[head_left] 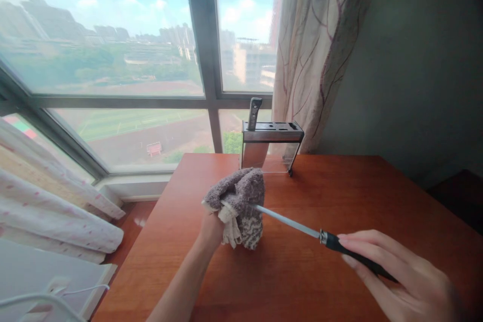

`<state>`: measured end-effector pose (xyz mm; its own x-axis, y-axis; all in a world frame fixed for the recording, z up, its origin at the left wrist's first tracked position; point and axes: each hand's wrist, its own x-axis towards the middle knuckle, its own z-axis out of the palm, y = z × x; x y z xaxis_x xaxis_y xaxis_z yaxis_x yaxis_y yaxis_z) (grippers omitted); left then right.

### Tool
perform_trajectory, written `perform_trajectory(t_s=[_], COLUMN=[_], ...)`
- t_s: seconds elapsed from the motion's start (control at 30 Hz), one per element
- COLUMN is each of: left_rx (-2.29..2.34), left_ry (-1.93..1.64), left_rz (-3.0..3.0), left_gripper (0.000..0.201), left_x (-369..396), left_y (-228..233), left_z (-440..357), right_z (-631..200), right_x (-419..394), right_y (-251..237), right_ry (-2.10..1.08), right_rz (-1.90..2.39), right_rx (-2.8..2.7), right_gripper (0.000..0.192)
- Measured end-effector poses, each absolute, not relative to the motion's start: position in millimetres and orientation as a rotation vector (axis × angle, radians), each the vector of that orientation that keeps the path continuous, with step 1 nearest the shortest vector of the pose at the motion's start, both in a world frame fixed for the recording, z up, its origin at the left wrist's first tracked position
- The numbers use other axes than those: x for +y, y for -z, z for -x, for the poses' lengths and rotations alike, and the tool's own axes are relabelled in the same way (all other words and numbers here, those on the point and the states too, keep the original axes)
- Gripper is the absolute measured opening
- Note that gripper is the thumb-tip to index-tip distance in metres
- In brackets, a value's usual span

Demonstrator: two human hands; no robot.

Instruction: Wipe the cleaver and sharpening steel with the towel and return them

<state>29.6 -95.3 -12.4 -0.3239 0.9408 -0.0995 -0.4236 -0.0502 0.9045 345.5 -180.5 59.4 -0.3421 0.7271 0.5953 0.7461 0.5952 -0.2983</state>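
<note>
My left hand (211,226) is wrapped in a grey fluffy cloth (239,198) and grips the tip of a sharpening steel's rod (287,221) through it. My right hand (400,271) holds the steel's black handle (354,254) at the lower right. The rod runs slanted between both hands, just above the reddish wooden table (302,282). Behind the cloth stands a metal knife block (271,133) with one black-handled knife (254,110) in a slot.
The table stands against a large window (113,60) with a patterned curtain (320,45) at the right. Folded white fabric (56,211) and a white cable (83,292) lie to the left below the table. A dark wall is at the right.
</note>
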Motion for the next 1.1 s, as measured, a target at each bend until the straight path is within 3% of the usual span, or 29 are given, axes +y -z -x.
perform_trajectory(t_s=[0.13, 0.4, 0.67, 0.83, 0.97, 1.1], left_rx=[1.096, 1.057, 0.891, 0.837, 0.745, 0.644], left_ry=[-1.625, -1.662, -1.541, -1.360, -1.363, -1.430], left_rz=[-0.705, -0.781, -0.545, -0.276, -0.140, -0.102], left_gripper=[0.029, 0.040, 0.037, 0.023, 0.025, 0.029], left_x=[-96, -97, -92, -93, -92, -92], left_y=[13, 12, -1, -2, -6, -4], left_z=[-31, -30, -42, -35, -33, -38], right_z=[-343, -352, -350, -351, -354, -332], right_x=[-177, -166, -158, -155, -159, -170], right_y=[-62, -64, -83, -84, -67, -39], right_ry=[-0.114, -0.218, 0.174, 0.168, -0.168, -0.825], right_rz=[1.274, 1.323, 0.976, 1.019, 1.328, 1.563], right_rx=[-2.026, -2.091, -2.282, -2.218, -1.917, -1.354], right_gripper=[0.015, 0.018, 0.026, 0.023, 0.016, 0.033])
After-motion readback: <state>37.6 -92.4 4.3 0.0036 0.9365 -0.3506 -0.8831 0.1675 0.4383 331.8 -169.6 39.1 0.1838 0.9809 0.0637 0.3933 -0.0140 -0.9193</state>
